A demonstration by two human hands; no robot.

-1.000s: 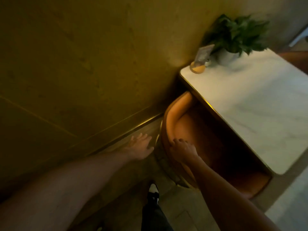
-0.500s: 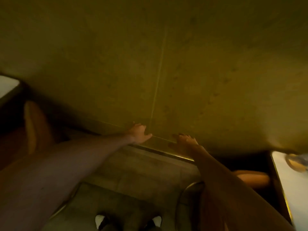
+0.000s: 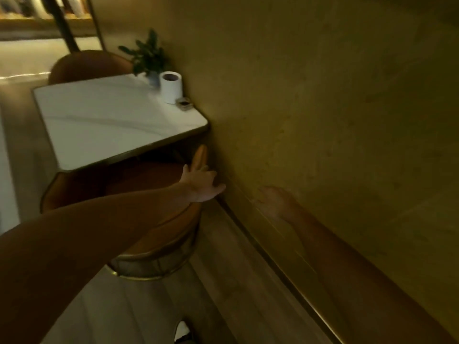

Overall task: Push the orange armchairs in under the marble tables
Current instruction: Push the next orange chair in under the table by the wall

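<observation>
The left hand (image 3: 201,182) is spreading open, gripping nothing, over the armchair (image 3: 139,219) rim; the chair is sitting partly under the desk (image 3: 116,120) ahead-left. The right hand (image 3: 275,203) is blurring, seemingly open, empty, farther off.

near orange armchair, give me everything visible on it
The near orange armchair is a rounded tub shape in orange-brown upholstery on a round base with a brass-looking rim. It stands upright on the floor beside the wall, its seat partly tucked under the marble table. The left hand reaches, fingers spread, to its wall-side armrest; contact is unclear.
</observation>
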